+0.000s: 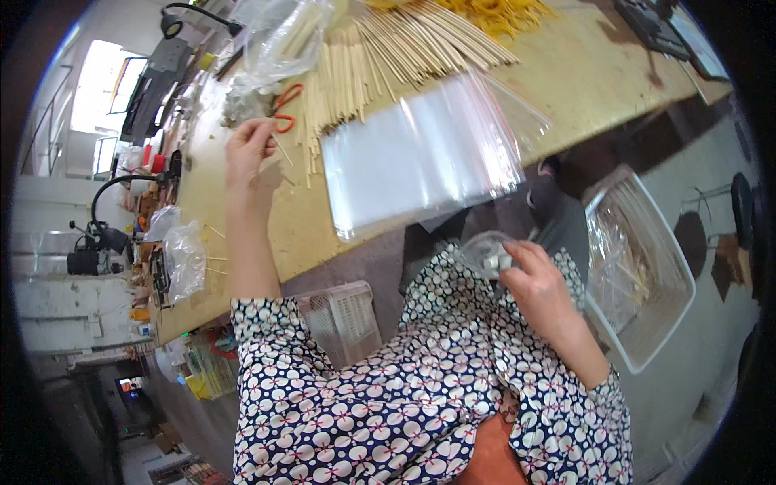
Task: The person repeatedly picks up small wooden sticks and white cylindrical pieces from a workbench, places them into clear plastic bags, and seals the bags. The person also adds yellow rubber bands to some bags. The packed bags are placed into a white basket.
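My left hand (252,149) is over the table at the left, fingers pinched on a thin wooden stick (283,150) that slants down toward the table. Close beside it lie scissors with orange handles (287,105). Low over my lap, my right hand (535,279) has its thumb and fingers closed at a small clear container (477,246) with small white pieces (495,263) in it. What exactly those fingertips grip is hidden. Between the hands, a stack of clear plastic bags (416,153) lies at the table's near edge.
Many wooden sticks (412,40) are fanned across the table (602,97), with yellow rings (505,16) behind them. A crumpled clear bag (287,36) lies at the back left. On the floor at right stands a white bin (683,279) holding bagged sticks; a grey basket (343,319) is under the table edge.
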